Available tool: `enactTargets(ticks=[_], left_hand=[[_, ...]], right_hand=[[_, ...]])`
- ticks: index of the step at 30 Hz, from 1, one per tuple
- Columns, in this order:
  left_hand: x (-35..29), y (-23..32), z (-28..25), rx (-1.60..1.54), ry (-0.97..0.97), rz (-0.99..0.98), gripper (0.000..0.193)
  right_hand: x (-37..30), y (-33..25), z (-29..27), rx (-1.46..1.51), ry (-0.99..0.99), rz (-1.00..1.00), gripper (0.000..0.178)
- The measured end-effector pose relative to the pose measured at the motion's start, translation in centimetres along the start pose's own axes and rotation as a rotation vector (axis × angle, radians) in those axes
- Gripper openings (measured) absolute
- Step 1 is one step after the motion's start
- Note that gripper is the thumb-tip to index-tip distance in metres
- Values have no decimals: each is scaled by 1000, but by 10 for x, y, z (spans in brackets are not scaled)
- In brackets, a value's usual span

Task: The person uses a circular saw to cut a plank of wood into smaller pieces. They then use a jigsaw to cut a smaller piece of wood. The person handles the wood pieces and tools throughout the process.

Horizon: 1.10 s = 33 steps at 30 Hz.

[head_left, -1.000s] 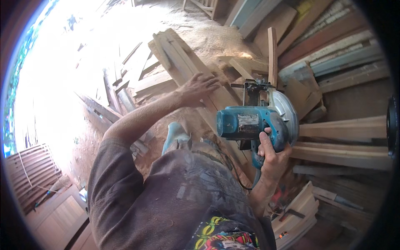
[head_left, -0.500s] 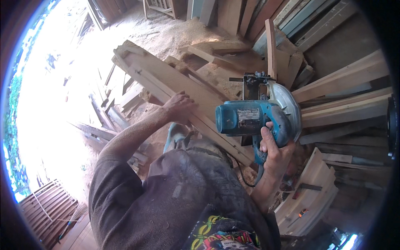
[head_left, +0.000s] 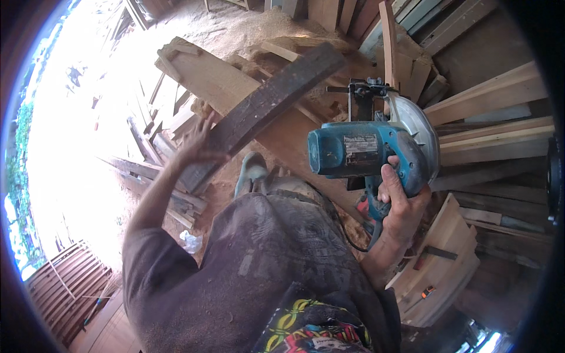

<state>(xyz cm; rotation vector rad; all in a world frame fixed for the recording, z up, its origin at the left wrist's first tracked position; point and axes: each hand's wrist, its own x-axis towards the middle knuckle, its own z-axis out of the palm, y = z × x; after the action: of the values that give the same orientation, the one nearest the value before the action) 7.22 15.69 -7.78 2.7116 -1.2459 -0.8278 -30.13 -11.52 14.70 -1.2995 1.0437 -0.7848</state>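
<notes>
My right hand (head_left: 403, 206) grips the rear handle of a blue circular saw (head_left: 336, 154), which is raised over the near right end of the boards. A power cord hangs from the handle. My left hand (head_left: 199, 147) is at the near end of a dark brown plank (head_left: 273, 94), its fingers and thumb spread apart against the wood. That plank lies slantwise above a wide pale board (head_left: 212, 79); whether the two touch I cannot tell. The saw's blade is hidden from this side.
Sawdust (head_left: 253, 29) covers the floor beyond the board. Offcuts (head_left: 144, 138) lie scattered at the left. Long timbers (head_left: 494, 138) are stacked at the right, beside a pale panel (head_left: 438, 265) with a hammer-like tool (head_left: 438, 253) on it. My boot (head_left: 253, 170) stands near the board.
My left hand has moved left and nearer, off the pale board. The dark plank has come into view across it. The saw, still held in my right hand, has shifted slightly right and away.
</notes>
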Motion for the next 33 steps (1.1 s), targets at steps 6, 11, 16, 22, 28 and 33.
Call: enactTargets(ticks=[6,11,16,22,28,33], left_hand=[[-79,63,61,-198,249,-103,153],[-77,102,46,-379,238,-188,141],[-55,62,23,-901,80,-17,129],[-39,57,10,-1573,-203,-91,112],[-39,103,-4,-1523,-156,-39,109],[-26,88,3,-1067,99,20,139]], right_hand=[[-2,-7,8,-40,44,12,17],[4,-13,14,-43,44,19,18],[5,-19,8,-12,10,55,24],[9,-40,9,-40,-35,140,21],[11,-56,10,-106,-83,212,20],[14,-57,9,-155,-146,184,21]])
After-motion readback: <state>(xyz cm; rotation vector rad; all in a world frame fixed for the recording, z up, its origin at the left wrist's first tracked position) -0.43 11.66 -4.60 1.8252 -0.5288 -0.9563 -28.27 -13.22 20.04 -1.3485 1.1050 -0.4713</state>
